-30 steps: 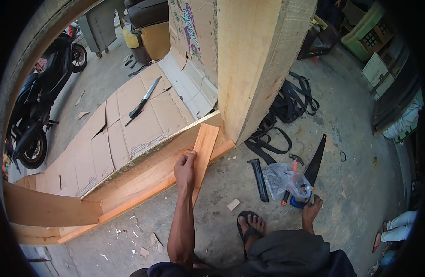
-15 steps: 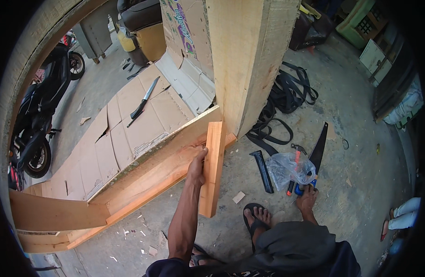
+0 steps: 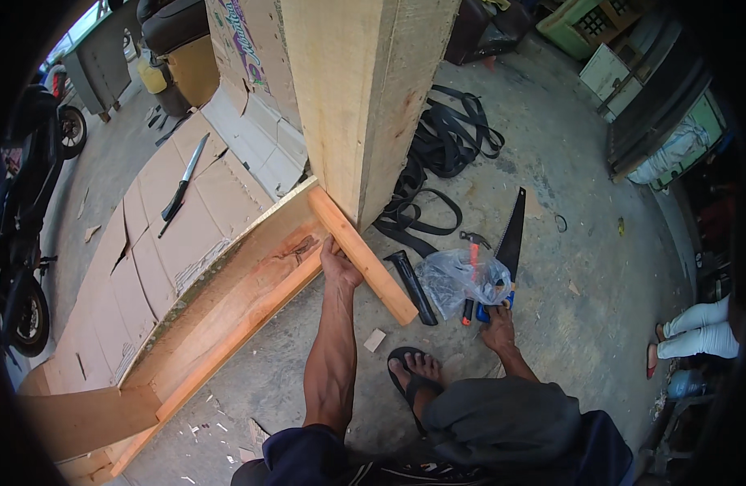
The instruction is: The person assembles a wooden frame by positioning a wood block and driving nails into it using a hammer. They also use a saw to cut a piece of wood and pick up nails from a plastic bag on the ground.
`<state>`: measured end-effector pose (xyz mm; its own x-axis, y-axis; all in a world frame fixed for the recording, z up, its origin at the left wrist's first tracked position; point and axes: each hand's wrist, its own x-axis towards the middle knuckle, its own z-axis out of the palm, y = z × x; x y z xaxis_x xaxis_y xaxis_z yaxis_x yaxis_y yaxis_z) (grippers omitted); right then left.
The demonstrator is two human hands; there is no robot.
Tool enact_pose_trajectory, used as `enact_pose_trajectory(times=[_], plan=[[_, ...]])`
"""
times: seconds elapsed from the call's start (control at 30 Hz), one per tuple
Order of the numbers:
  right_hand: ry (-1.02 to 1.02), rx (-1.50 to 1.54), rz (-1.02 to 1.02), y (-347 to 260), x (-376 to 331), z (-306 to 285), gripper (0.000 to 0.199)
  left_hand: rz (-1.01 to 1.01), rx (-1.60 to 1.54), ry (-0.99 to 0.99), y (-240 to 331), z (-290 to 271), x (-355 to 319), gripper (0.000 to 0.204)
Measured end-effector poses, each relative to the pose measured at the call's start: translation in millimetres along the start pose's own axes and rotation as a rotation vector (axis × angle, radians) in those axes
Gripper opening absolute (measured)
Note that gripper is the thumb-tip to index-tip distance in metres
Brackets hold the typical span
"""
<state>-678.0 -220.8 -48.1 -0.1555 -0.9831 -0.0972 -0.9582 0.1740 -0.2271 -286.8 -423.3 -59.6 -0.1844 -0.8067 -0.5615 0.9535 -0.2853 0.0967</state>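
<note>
My left hand (image 3: pixel 341 267) is closed on a short wooden plank (image 3: pixel 366 257), which slants across the corner of a wooden frame (image 3: pixel 239 312) beside a thick upright post. To the right, my right hand (image 3: pixel 498 330) is closed round the blue handle of a handsaw (image 3: pixel 515 235), whose dark blade points away from me along the floor. Just left of the saw lies a crumpled clear plastic bag (image 3: pixel 450 279). A hammer (image 3: pixel 475 240) with an orange-red handle is partly covered by it. A long black object (image 3: pixel 412 287) sits between plank and bag.
The tall post (image 3: pixel 341 89) rises in the middle. Flattened cardboard (image 3: pixel 166 243) lies left of it, with a black-handled knife (image 3: pixel 196 158) on top. Black straps (image 3: pixel 450 134) are heaped behind the bag. A motorcycle (image 3: pixel 25 219) stands left; a person's legs (image 3: pixel 697 328) show at right.
The plank has turned from nearly upright in the picture to slanting, its near end swinging right. My right hand stays at the saw handle. The whole view has shifted right.
</note>
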Motion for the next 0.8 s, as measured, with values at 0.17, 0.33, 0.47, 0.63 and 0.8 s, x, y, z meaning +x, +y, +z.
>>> enact_pose_trajectory(times=[0.17,0.33,0.47,0.63,0.8], plan=[[0.067,-0.038,-0.047,10.2,5.4,-12.1,0.053,0.006,0.024,-0.031,-8.8,-0.2,6.4,0.051],[-0.040,-0.144,-0.155,4.2,-16.1,-54.4,0.055,0.012,-0.090,-0.114,-3.2,-1.0,-4.1,0.050],[0.069,0.052,-0.094,53.5,-54.2,-92.8,0.054,0.091,-0.180,-0.172,-10.1,-9.1,-12.6,0.047],[-0.068,0.249,0.060,113.5,-92.4,15.2,0.058,0.134,-0.173,-0.126,-38.0,8.7,6.2,0.052],[-0.452,0.048,0.191,-147.3,-104.1,65.1,0.063,0.252,-0.157,-0.099,-38.3,-1.3,13.0,0.057]])
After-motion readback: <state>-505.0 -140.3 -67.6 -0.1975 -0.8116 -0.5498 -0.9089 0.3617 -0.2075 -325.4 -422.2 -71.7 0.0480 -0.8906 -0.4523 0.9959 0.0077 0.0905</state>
